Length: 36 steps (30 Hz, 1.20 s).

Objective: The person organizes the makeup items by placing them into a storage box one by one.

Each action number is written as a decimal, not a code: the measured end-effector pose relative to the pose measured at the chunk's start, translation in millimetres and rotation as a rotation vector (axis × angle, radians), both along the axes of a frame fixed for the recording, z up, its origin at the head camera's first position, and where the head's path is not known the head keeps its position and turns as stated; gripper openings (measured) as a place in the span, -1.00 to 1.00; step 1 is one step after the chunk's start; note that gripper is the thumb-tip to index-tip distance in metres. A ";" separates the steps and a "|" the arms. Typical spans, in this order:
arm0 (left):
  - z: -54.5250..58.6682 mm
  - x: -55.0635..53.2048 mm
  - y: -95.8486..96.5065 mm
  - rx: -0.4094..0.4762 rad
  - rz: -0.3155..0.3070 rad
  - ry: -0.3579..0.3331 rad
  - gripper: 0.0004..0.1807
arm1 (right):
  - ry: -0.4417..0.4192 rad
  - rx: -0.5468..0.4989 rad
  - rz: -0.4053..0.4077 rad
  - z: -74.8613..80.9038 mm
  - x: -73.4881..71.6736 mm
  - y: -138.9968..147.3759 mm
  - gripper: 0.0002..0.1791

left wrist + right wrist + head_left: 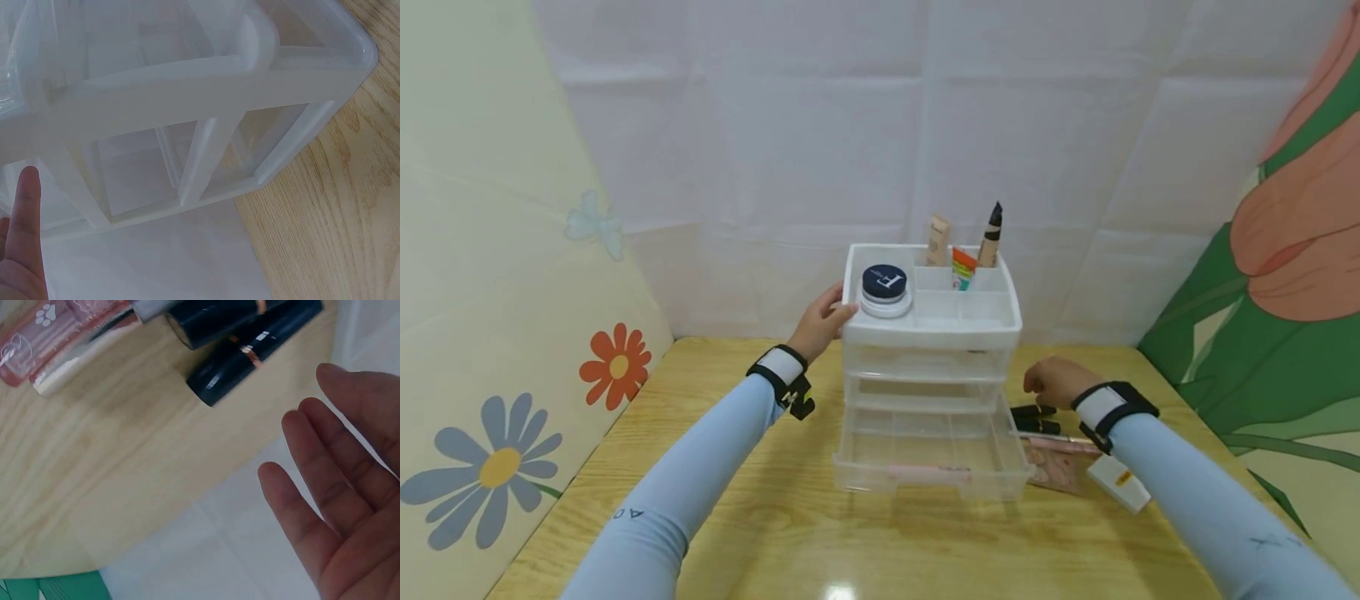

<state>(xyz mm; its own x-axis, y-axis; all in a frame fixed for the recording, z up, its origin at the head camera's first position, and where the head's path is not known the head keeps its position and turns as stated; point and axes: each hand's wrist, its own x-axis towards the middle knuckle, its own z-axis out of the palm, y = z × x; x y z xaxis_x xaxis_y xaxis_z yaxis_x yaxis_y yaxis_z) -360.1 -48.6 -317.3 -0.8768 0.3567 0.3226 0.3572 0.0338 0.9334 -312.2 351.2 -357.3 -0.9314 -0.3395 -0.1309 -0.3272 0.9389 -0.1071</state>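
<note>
My left hand (823, 323) rests against the left side of a white plastic drawer organizer (932, 337), near its top edge. In the left wrist view, one straight finger (25, 219) lies along the frame of the organizer. To the right of the organizer, my right hand (1060, 383) hovers with loosely bent fingers and holds nothing. Two black tubes with gold bands, like lipsticks (253, 356), lie on the table just beyond its fingertips. The bottom drawer (861, 477) is pulled out, and a slim pink item (928, 472) lies inside it.
On top of the organizer stand a dark-lidded jar (884, 282), a beige tube (937, 240), a small colourful tube (962, 268) and a black-capped beige bottle (992, 237). A pink palette (1051, 471), a pink-handled stick (1063, 446) and a white box (1118, 482) lie right of the drawer.
</note>
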 end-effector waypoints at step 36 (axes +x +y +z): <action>-1.9 -3.3 -0.6 -0.011 0.006 0.002 -0.36 | -0.155 -0.101 -0.080 -40.2 -26.0 7.8 -0.72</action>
